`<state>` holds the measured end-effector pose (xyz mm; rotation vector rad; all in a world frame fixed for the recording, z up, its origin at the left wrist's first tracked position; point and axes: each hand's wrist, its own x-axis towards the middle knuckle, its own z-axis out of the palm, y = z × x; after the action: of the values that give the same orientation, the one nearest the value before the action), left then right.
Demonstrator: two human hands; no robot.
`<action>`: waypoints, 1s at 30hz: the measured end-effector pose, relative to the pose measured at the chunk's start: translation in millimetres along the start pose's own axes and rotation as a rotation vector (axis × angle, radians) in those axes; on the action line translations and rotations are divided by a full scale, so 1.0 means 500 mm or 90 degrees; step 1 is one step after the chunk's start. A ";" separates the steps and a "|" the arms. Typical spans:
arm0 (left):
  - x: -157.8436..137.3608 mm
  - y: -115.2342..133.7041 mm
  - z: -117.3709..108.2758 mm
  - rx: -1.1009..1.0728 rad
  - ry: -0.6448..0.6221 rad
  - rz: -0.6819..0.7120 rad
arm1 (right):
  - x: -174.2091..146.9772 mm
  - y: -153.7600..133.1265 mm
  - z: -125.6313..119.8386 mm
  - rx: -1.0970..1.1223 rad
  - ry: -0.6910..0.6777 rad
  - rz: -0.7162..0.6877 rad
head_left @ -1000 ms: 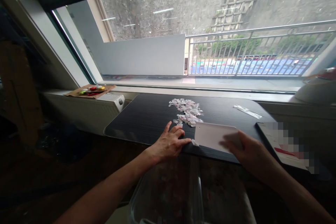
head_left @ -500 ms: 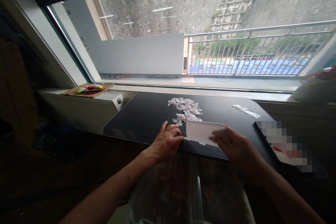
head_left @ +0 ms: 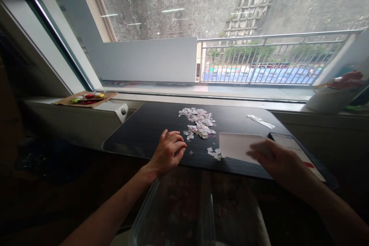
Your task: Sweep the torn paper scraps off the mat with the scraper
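Note:
My right hand grips a flat white plastic scraper with a small hole near one corner; the fingers are slightly blurred. At its left edge lies a small cluster of white paper scraps on the dark table. Beyond that, a larger heap of paper scraps spreads over the table's middle. My left hand, fingers loosely bent and apart from the heap, hovers near the front edge and holds nothing I can see. Just right of it are a few stray scraps.
A phone lies by my right hand, with a clear plastic packet behind it. Below the table edge stands a transparent bin. A radiator at left bears cardboard with coloured items.
My right hand has moved right with the scraper, uncovering the small cluster of scraps. My left hand has drawn away leftward. The view has shifted slightly to the right.

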<state>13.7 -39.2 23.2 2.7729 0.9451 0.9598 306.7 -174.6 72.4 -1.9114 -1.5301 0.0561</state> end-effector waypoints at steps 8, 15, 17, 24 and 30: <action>-0.019 -0.041 0.001 0.013 0.066 -0.034 | 0.013 0.031 0.016 0.147 -0.004 -0.016; -0.037 -0.070 0.006 0.006 0.111 -0.069 | 0.009 0.076 0.012 0.209 -0.030 0.070; -0.041 -0.070 0.009 0.003 0.117 -0.073 | 0.009 0.079 0.008 0.220 -0.013 0.103; -0.044 -0.069 0.018 -0.009 0.111 -0.098 | 0.004 0.104 0.005 0.299 -0.098 0.134; -0.043 -0.066 0.019 -0.001 0.106 -0.099 | 0.000 0.109 0.001 0.323 -0.107 0.187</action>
<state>-11.4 -23.2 -4.3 2.6029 1.1610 1.1791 352.9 -178.7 43.6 -1.7223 -1.1768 0.6832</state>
